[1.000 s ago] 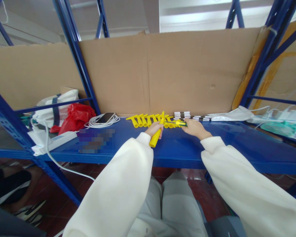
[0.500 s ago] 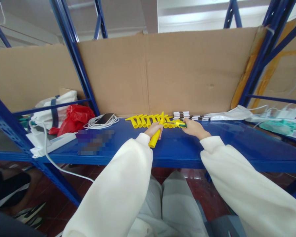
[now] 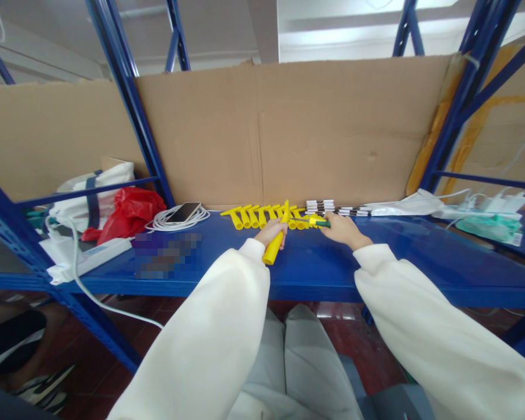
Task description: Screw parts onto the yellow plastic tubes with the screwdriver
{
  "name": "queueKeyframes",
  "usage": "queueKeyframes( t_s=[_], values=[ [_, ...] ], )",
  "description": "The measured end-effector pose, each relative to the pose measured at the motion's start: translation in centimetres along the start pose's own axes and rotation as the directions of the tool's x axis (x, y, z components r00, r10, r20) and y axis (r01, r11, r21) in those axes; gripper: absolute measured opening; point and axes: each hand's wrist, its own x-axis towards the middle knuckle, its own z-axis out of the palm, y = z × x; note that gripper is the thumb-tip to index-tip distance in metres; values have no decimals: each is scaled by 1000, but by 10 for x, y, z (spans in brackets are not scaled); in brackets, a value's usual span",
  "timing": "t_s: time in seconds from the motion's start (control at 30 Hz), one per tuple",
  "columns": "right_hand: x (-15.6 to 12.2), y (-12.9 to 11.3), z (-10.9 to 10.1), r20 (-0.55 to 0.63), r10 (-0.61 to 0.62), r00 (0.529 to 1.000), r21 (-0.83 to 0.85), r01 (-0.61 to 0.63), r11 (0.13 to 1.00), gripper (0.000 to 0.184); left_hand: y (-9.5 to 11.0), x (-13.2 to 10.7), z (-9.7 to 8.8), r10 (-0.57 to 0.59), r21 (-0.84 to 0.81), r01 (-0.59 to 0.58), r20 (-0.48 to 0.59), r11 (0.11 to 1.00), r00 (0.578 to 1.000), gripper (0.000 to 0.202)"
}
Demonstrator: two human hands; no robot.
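My left hand (image 3: 269,232) is closed around a yellow T-shaped plastic handle (image 3: 272,252), its round tube end pointing down towards me. In my right hand (image 3: 342,230) is a screwdriver (image 3: 321,223) with a yellow and green grip. Its thin shaft points left at the held handle's upper part; whether the tip touches is too small to tell. Behind my hands lies a row of several similar yellow handles (image 3: 245,217), partly covered by my left hand and the held piece.
White-and-dark bundled strips (image 3: 319,206) are stacked by the cardboard wall (image 3: 332,128). A phone (image 3: 184,212) rests on a coiled white cable (image 3: 160,220). Further left are a red bag (image 3: 133,210) and a power strip (image 3: 98,256). White packaging (image 3: 405,204) lies right on the blue shelf (image 3: 402,256).
The view has shifted slightly. Both hands keep their grips on the yellow handle and the screwdriver, with hardly any visible movement.
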Motion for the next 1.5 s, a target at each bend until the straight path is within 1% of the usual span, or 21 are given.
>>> queueKeyframes(
  t_s=[0.13,0.33,0.47,0.57,0.63,0.7,0.8,0.9,1.0,1.17,1.23,1.37,1.5],
  values=[
    [1,0,0,-21,-26,999,-2,26,1000,27,-1,0,1,12,2,-12,2,1000,1000,13],
    [2,4,6,-38,29,999,28,-28,999,33,-1,0,1,20,-15,-20,4,1000,1000,14],
    [2,4,6,-10,25,1000,29,-25,999,34,-1,0,1,10,-12,-10,3,1000,1000,15],
    [2,3,4,9,11,1000,21,-11,1000,29,0,0,1,-5,-6,5,-9,1000,1000,15],
    [2,3,4,-12,-16,1000,19,17,1000,27,0,-1,1,-4,-12,4,-12,1000,1000,15],
    [2,4,5,-59,-44,997,28,46,999,27,-1,-1,0,2,-25,-2,-6,1000,1000,15],
    [4,7,8,-91,-33,995,48,38,998,30,0,-1,0,-15,-34,15,4,999,1000,15],
    [4,8,9,-54,0,999,56,3,998,34,1,-1,0,-35,-32,35,3,999,999,17],
    [4,7,9,-33,5,999,73,-2,997,35,3,-2,1,-35,-27,34,-12,999,999,17],
    [7,8,10,-72,-39,997,74,45,996,26,2,-1,1,-23,-26,23,-8,999,1000,14],
    [7,9,11,-78,-38,996,73,43,996,27,1,-1,0,-23,-28,23,-3,999,1000,14],
    [6,8,10,-32,5,999,72,-3,997,37,1,-1,-1,-28,-18,28,5,999,1000,14],
    [3,2,5,5,21,1000,45,-21,999,33,3,-2,0,-40,3,40,-22,999,999,15]
  ],
)
